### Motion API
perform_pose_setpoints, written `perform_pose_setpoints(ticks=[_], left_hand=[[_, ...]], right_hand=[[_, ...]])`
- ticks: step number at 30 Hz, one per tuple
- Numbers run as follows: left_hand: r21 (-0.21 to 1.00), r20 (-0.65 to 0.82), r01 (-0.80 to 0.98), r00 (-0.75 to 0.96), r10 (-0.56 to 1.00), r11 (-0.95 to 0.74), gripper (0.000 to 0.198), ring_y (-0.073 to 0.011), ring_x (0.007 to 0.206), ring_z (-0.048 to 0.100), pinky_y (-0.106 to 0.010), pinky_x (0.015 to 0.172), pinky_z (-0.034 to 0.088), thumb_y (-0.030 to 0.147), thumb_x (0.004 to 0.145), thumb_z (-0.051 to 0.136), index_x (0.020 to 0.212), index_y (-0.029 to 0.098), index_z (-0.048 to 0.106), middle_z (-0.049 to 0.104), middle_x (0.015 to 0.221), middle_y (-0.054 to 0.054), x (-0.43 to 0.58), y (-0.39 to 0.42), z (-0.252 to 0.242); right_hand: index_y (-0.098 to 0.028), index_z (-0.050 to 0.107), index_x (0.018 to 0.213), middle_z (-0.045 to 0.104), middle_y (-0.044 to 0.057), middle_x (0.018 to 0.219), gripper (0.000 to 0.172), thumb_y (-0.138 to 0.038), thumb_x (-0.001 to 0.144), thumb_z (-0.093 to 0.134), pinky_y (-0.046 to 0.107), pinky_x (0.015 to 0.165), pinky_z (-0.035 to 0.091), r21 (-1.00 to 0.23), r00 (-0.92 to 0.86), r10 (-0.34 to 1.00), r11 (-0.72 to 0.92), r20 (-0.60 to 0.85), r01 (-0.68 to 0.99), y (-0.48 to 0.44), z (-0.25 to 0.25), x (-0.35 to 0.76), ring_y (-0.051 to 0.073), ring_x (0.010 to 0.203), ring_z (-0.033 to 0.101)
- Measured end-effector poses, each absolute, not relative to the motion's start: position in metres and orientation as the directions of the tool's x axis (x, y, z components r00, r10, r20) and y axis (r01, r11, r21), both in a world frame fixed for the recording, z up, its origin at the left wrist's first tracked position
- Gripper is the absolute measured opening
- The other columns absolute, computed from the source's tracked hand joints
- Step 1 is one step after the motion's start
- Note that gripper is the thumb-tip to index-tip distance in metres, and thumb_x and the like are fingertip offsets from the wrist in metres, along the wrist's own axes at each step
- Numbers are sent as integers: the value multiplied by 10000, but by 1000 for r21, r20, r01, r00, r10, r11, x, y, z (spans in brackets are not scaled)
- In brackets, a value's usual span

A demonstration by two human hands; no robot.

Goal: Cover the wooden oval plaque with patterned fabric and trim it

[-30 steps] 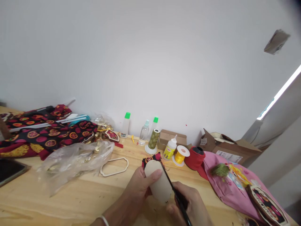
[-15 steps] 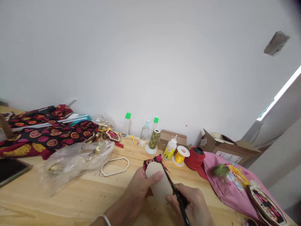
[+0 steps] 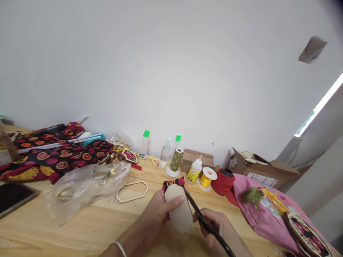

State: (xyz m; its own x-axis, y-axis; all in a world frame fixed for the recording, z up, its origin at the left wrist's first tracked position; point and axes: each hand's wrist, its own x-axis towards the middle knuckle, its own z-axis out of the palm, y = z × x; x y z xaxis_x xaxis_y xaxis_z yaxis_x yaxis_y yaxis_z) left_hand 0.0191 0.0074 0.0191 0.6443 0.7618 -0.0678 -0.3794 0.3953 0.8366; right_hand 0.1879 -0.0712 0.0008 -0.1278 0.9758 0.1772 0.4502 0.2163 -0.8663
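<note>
Your left hand (image 3: 158, 212) is still clamped round the pale oblong wooden cutout (image 3: 179, 210) with patterned fabric at its top, held over the wooden table (image 3: 80, 228). Your right hand (image 3: 218, 232), fist-closed on the black scissors (image 3: 203, 223), has slid back right, so the blades now run along the cutout's right edge.

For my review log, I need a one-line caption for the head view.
Left hand holds a beige oval piece edged with patterned fabric; right hand runs black scissors along its edge.
</note>
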Motion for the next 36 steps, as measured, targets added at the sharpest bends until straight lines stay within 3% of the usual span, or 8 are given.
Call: perform_pose_setpoints(ticks=[4, 10, 14, 18, 28, 36], left_hand=[[824, -80, -407, 605, 792, 394, 201, -111, 515, 551, -215, 492, 433, 274, 637, 673, 699, 105, 583, 620, 582, -30, 19, 10, 21], [805, -50, -451, 595, 802, 385, 166, -116, 537, 568, -214, 506, 448, 259, 647, 667, 690, 118, 589, 627, 589, -21, 21, 13, 16], [792, -29, -474, 601, 799, 385, 119, -111, 564, 580, -212, 539, 458, 241, 681, 640, 719, 137, 596, 647, 623, -19, 22, 11, 15], [794, -26, -464, 620, 784, 393, 149, -135, 593, 588, -248, 580, 467, 249, 689, 630, 761, 120, 609, 659, 657, -51, 23, 10, 15], [778, -25, -474, 633, 773, 413, 173, -134, 615, 581, -227, 584, 448, 263, 666, 650, 724, 101, 636, 659, 652, -61, 23, 8, 17], [760, -47, -473, 644, 764, 445, 178, -136, 622, 576, -236, 594, 448, 269, 655, 660, 726, 108, 636, 651, 668, -60, 21, 4, 18]], right_hand=[[-170, 535, 862, 255, -82, 520, 524, -644, 640, 514, 224, 417, 137, -878, -161, 977, 198, 140, 435, -72, 6, 187, 78, 463, 204], [-142, 546, 826, 267, -74, 519, 488, -603, 672, 496, 219, 415, 151, -819, -84, 981, 192, 175, 541, -70, 7, 181, 83, 461, 226], [-134, 576, 755, 261, -72, 492, 406, -529, 711, 494, 215, 396, 150, -724, -112, 963, 259, 246, 639, -69, 12, 175, 81, 438, 221], [-130, 569, 673, 335, -49, 500, 371, -477, 756, 464, 204, 421, 233, -602, -133, 937, 311, 323, 735, -70, 20, 170, 92, 455, 292], [-102, 591, 746, 477, -9, 495, 348, -428, 791, 478, 193, 394, 308, -274, -192, 865, 346, 464, 897, -75, 17, 173, 108, 409, 403], [-109, 588, 752, 480, -7, 486, 328, -426, 779, 510, 206, 374, 275, -221, -206, 868, 333, 452, 917, -77, 15, 174, 104, 377, 411]])
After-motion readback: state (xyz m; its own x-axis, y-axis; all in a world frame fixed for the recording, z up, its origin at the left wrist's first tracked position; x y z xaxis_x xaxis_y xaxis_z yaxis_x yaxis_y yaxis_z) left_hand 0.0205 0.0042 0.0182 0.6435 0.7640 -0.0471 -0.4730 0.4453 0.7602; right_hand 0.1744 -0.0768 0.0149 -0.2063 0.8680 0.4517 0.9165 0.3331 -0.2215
